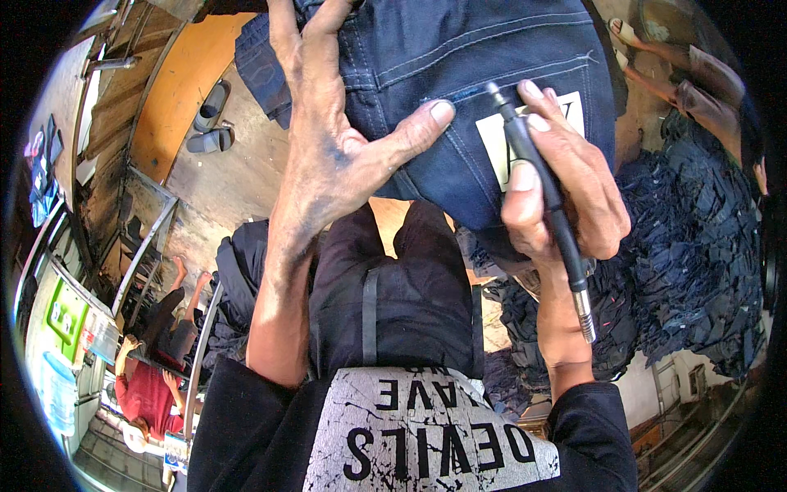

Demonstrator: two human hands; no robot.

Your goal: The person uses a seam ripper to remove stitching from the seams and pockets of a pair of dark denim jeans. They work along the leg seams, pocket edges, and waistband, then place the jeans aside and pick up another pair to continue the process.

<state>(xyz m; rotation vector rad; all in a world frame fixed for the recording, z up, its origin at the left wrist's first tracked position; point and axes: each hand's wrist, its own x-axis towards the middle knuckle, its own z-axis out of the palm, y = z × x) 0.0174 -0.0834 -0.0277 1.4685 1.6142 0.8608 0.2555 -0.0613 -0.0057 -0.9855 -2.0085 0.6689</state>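
Dark blue denim jeans point(484, 41) with pale stitching are spread out in front of me, a back pocket facing up. My left hand point(336, 139) lies on the denim with fingers apart, its thumb stretched toward the pocket's top edge. The upper fingertips run out of the picture. In my right hand point(566, 180) is a slim black pen-shaped handpiece point(537, 156), with a metal tip at the top and a ribbed metal end below. Its tip is at the pocket's top seam; whether it touches cannot be told. Partly behind this hand, a white label point(493, 148) sits on the pocket.
Heaps of dark cloth point(689, 246) stand on the right, and more dark cloth point(242, 271) lies on the left. Grey sandals point(211, 141) rest on the boards. A person in a red top point(147, 394) is at lower left; another person's legs point(664, 53) show at upper right.
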